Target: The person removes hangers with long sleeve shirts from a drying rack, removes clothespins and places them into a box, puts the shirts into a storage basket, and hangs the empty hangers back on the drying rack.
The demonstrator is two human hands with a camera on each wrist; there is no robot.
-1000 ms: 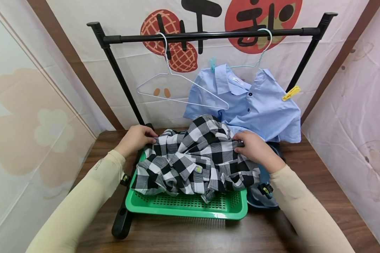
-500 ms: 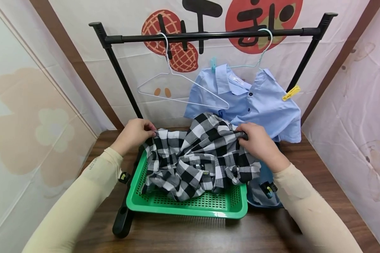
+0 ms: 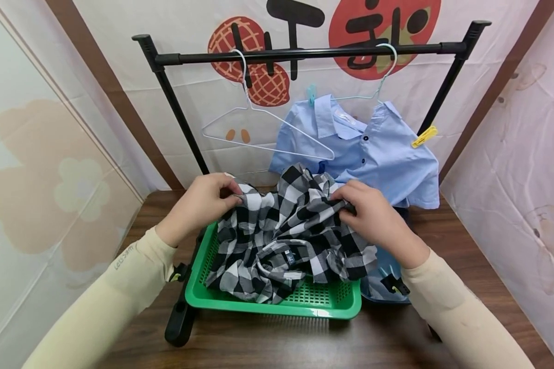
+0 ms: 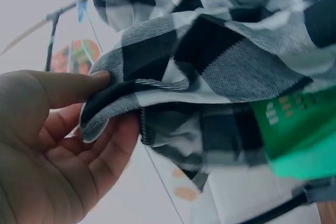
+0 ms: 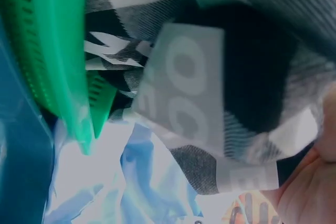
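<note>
A black-and-white checked shirt lies bunched over the green basket, its collar and a label lying toward the front. At its upper left, my left hand pinches an edge of the cloth; the left wrist view shows thumb and fingers on a fold of the shirt. My right hand grips gathered cloth at the upper right. In the right wrist view the shirt fills much of the picture, with part of the right hand at the edge.
A black rack stands behind, with a bare white hanger on its bar. Beside that hangs a light blue shirt with a yellow clothespin and a pale blue one. A blue bin sits right of the basket.
Both hands have kept hold of the shirt, and the left has moved right, closer to the other hand. The collar has turned into view as the cloth shifted over the basket.
</note>
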